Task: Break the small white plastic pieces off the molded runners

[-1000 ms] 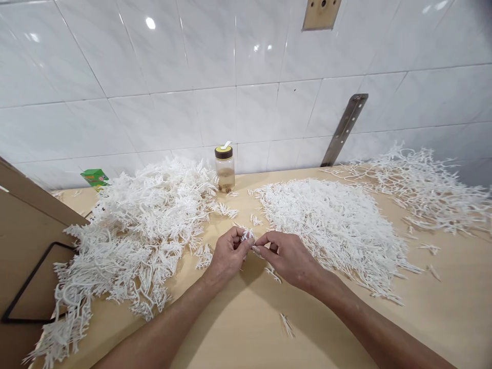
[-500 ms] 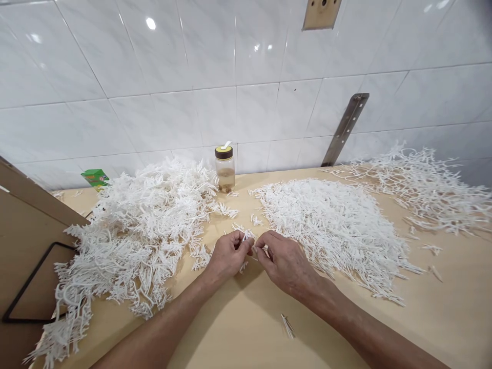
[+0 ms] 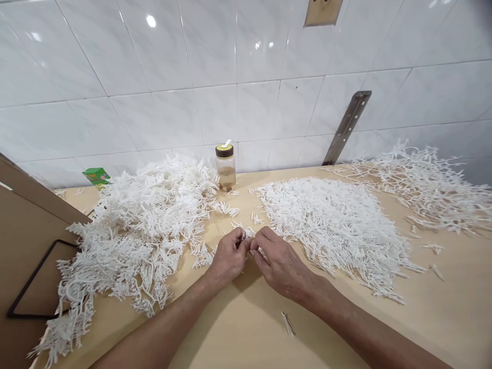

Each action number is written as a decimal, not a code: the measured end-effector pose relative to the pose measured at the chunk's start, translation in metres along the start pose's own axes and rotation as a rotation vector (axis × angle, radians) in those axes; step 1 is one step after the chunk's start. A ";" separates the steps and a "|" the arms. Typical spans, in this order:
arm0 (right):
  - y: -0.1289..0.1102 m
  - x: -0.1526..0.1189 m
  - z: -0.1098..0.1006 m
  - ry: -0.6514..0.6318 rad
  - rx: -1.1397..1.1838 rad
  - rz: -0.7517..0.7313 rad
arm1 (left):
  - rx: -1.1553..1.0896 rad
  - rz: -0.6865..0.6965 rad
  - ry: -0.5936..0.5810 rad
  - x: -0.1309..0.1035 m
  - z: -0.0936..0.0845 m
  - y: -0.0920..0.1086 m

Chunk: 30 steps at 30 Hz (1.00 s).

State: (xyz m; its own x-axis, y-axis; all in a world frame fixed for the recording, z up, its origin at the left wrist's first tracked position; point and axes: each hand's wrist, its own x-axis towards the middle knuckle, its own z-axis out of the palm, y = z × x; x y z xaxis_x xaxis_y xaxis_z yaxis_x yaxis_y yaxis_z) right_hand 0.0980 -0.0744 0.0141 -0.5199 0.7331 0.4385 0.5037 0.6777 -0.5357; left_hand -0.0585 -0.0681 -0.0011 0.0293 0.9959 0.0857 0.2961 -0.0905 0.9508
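Observation:
My left hand (image 3: 231, 252) is closed in a pinch on a white branched plastic sprig, mostly hidden by the fingers. Right against it, my right hand (image 3: 277, 259) has thumb and fingers pinched together at the same spot; what they grip is hidden. To the left lies a big tangled heap of white branched sprigs (image 3: 149, 220). On the right is a flatter pile of thin white pieces (image 3: 334, 220). Small white bits (image 3: 256, 219) lie just beyond my fingertips. Nearer to me, a few thin sticks (image 3: 287, 324) rest on the table (image 3: 238, 333).
A clear jar (image 3: 226, 169) with a dark-rimmed yellow lid stands by the tiled wall. A green box (image 3: 97, 177) sits at the back left. More white strands (image 3: 430, 184) spread at the far right, near a metal bracket (image 3: 348, 128). Brown cardboard (image 3: 34, 220) borders the left.
My right hand has moved slightly left, and its fingertips now meet those of my left hand. The piles look unchanged.

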 end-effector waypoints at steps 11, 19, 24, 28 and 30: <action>0.011 0.007 -0.017 0.277 0.146 0.241 | -0.109 0.004 0.034 0.005 -0.006 -0.001; 0.008 0.005 -0.012 0.072 0.175 0.151 | -0.118 0.027 0.013 0.000 -0.001 0.007; 0.009 0.004 -0.010 0.076 0.126 0.116 | -0.128 0.018 0.008 0.000 -0.001 0.007; 0.005 0.003 -0.011 0.056 0.113 0.098 | -0.119 0.003 -0.008 0.000 0.001 0.002; -0.002 0.002 -0.013 0.028 0.124 0.084 | -0.097 0.009 0.000 0.000 0.001 0.000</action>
State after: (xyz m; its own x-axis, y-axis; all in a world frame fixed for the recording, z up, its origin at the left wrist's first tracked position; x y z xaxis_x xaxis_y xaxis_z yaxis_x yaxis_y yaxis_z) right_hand 0.1049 -0.0735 0.0252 -0.4591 0.7897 0.4070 0.4546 0.6024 -0.6561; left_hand -0.0574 -0.0680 -0.0017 0.0310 0.9951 0.0941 0.2023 -0.0985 0.9744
